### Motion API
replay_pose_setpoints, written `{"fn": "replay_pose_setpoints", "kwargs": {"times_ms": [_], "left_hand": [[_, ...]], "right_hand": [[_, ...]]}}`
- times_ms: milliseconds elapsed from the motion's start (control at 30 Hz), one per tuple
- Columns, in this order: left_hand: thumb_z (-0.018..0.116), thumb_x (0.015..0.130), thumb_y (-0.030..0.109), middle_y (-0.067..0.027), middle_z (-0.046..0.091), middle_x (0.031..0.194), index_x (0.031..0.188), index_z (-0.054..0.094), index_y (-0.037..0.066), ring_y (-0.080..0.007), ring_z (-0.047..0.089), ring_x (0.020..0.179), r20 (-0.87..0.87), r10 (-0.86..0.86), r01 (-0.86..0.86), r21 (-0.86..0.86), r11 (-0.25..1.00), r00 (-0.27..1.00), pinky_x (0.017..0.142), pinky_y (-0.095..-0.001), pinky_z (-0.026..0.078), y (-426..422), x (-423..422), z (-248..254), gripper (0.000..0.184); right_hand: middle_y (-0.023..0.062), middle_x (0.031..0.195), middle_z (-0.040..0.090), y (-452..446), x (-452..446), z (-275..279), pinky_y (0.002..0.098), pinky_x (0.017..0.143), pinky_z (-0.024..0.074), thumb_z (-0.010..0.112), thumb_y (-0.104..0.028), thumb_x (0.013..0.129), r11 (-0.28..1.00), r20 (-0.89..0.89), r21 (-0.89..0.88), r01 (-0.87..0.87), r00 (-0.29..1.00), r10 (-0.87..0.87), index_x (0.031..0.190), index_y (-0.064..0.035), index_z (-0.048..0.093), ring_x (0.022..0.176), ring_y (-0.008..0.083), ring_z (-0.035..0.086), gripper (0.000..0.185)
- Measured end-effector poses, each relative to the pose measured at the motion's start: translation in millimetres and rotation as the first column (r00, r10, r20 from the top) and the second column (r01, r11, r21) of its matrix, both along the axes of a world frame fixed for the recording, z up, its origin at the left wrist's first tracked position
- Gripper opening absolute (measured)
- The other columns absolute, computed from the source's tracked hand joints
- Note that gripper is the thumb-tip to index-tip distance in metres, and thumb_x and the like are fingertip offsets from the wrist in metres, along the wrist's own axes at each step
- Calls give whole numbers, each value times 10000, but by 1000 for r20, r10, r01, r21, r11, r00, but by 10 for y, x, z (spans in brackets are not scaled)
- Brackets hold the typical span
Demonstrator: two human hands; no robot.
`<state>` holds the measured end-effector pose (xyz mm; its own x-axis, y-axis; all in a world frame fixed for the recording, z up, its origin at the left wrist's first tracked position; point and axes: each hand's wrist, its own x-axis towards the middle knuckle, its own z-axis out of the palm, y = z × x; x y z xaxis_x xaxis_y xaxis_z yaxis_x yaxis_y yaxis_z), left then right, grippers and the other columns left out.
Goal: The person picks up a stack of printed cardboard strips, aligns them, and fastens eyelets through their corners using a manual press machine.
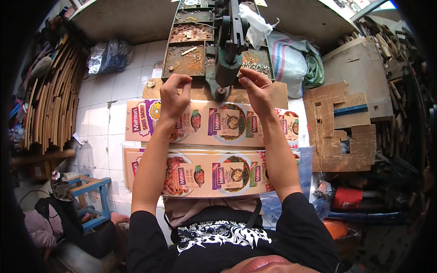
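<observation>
My left hand (175, 95) is at the left of the green press (227, 68), its thumb and fingertips pinched together near the front edge of the metal parts tray (184, 59). What it holds, if anything, is too small to tell. On the press's other side, my right hand (257, 88) is pinched on a tiny dark piece that I cannot make out. Below both hands lie two stacks of printed Mahsuri boards, the farther stack (150, 122) and the nearer stack (205, 177). A small round die (221, 92) stands at the press's base between the hands.
Brown board strips (57, 91) lean at the left. A blue stool (98, 195) and a seated person (59, 223) are at the lower left. White sacks (287, 59) stand behind my right hand, with cut brown boards (341, 132) to the right.
</observation>
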<state>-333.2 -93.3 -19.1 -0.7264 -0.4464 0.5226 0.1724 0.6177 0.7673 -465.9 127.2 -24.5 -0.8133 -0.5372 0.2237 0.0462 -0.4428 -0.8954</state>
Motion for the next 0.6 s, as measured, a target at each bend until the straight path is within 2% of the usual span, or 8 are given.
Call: {"fn": "replay_pose_setpoints", "kwargs": {"times_ms": [33, 100, 400, 600], "left_hand": [[644, 820, -31, -124, 683, 846, 899, 670, -15, -227, 689, 760, 0, 1, -1, -3, 1000, 1000, 701, -316, 542, -2, 2, -2, 85], [645, 821, -28, -126, 684, 845, 897, 672, -15, -230, 690, 763, -13, 4, -4, -6, 1000, 1000, 705, -317, 543, -2, 6, -9, 82], [643, 811, -29, -126, 687, 849, 897, 675, -12, -229, 686, 768, -23, 3, -3, 2, 1000, 1000, 713, -320, 537, -11, 17, -17, 94], [643, 816, -23, -127, 687, 850, 898, 676, -12, -231, 686, 768, 11, 6, -6, 10, 1000, 1000, 716, -321, 539, 5, 33, -4, 89]], "right_hand": [[71, 1034, 714, -13, 9, 12, 232, 862, 538, 693, -9, 900, 1000, 0, -3, -1, 1000, 1, 1177, 8, 675, 933, 107, 665, 277], [62, 1030, 713, -29, 26, 35, 225, 857, 540, 693, 0, 897, 995, -119, 79, 65, 991, -55, 1174, 10, 676, 938, 92, 659, 278], [59, 1009, 711, -116, 11, 22, 207, 773, 552, 674, 9, 906, 983, -141, 154, 103, 987, -82, 1173, 22, 670, 877, 86, 663, 267], [56, 1017, 703, -109, 37, 54, 221, 811, 542, 684, 14, 896, 987, -106, 125, 106, 990, -93, 1175, 18, 668, 901, 91, 656, 280]]}}
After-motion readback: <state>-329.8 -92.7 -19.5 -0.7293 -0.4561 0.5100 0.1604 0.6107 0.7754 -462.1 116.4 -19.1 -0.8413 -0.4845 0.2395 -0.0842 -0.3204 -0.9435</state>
